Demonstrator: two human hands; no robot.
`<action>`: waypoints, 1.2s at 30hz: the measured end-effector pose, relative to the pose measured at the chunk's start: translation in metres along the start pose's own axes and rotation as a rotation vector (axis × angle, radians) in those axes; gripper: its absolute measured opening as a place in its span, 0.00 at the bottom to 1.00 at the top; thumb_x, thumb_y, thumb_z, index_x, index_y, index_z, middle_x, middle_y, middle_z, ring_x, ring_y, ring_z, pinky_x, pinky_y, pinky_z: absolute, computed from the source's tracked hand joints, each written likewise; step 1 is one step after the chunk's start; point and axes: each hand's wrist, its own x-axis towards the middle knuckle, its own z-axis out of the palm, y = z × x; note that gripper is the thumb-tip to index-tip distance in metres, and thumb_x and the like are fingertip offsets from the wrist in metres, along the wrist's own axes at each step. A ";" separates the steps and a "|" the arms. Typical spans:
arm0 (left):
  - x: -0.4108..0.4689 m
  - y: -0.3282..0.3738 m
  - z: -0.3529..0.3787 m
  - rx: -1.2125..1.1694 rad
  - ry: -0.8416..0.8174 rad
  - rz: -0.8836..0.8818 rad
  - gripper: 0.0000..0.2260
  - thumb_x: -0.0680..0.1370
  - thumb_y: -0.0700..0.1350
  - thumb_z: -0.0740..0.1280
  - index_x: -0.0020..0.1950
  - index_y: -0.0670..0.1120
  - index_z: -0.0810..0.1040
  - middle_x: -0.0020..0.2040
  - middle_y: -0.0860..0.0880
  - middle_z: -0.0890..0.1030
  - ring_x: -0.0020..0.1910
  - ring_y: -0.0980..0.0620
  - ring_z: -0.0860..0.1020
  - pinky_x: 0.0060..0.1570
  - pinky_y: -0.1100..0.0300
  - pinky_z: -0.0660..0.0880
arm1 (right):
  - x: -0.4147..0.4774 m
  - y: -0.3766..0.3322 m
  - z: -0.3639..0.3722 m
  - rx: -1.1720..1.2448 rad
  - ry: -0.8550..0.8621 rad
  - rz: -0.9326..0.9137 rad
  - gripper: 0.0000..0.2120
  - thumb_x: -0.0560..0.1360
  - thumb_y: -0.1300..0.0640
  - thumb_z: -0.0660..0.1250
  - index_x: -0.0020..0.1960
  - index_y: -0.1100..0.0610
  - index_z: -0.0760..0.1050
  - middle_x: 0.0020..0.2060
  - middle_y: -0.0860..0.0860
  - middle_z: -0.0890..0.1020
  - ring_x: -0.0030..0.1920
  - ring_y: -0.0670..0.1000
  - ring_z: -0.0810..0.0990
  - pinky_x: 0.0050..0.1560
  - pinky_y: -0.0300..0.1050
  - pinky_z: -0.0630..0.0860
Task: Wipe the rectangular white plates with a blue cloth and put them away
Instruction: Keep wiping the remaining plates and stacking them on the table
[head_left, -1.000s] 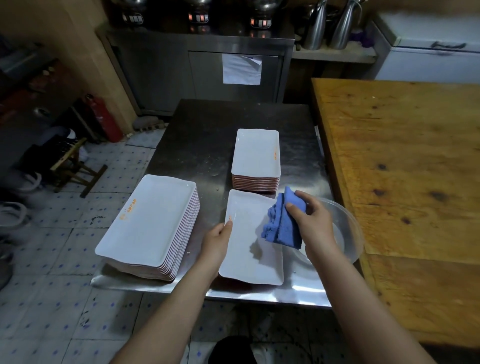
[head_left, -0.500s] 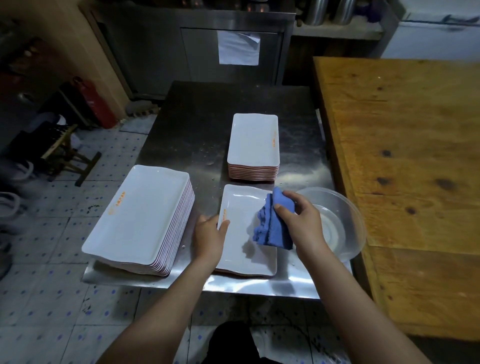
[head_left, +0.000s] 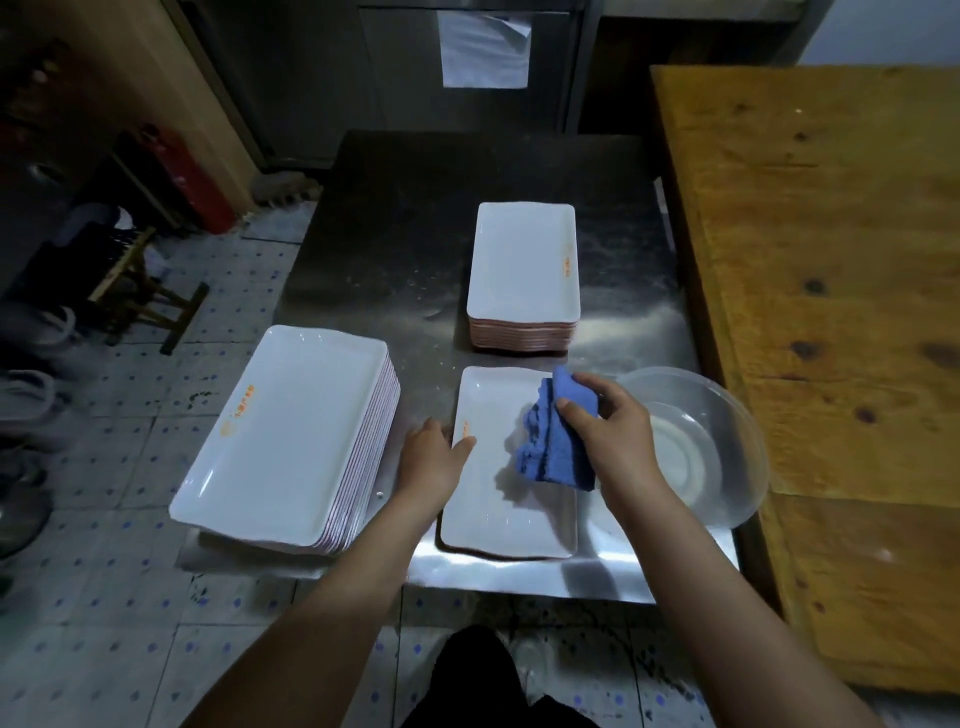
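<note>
— What's different from a second ago?
— The view has tipped down. The stove tops and kettles at the far end are out of sight, and the person's dark trousers (head_left: 467, 670) now show at the near edge.
— And the plate (head_left: 498, 525)?
— It looked slightly raised on its left side; now it lies flat on the steel table (head_left: 395, 260). The left hand (head_left: 431, 457) now shows its fingers beside the rim, thumb on top.
— The cloth?
— The right hand (head_left: 613, 431) has brought the blue cloth (head_left: 556, 452) a little left, away from the bowl (head_left: 727, 415) and further over the plate's right half.
</note>
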 end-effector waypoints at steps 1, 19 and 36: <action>0.002 0.006 -0.006 0.033 0.004 0.010 0.17 0.76 0.50 0.65 0.53 0.37 0.75 0.52 0.39 0.79 0.54 0.41 0.76 0.50 0.52 0.71 | 0.003 -0.004 0.001 0.007 0.002 0.005 0.11 0.73 0.62 0.69 0.52 0.50 0.75 0.43 0.39 0.78 0.40 0.36 0.78 0.38 0.26 0.73; 0.159 0.123 -0.058 -0.251 -0.053 0.094 0.16 0.75 0.47 0.67 0.60 0.42 0.74 0.57 0.44 0.79 0.54 0.45 0.77 0.50 0.59 0.71 | 0.123 -0.075 0.031 -0.012 0.126 0.002 0.09 0.73 0.63 0.69 0.51 0.53 0.76 0.43 0.45 0.80 0.41 0.41 0.78 0.31 0.25 0.70; 0.165 0.125 -0.037 -0.053 0.160 0.246 0.09 0.78 0.41 0.60 0.54 0.41 0.78 0.54 0.42 0.78 0.50 0.44 0.76 0.47 0.57 0.70 | 0.136 -0.053 0.042 0.016 0.142 0.108 0.10 0.73 0.63 0.68 0.52 0.53 0.76 0.45 0.47 0.80 0.43 0.45 0.79 0.39 0.36 0.73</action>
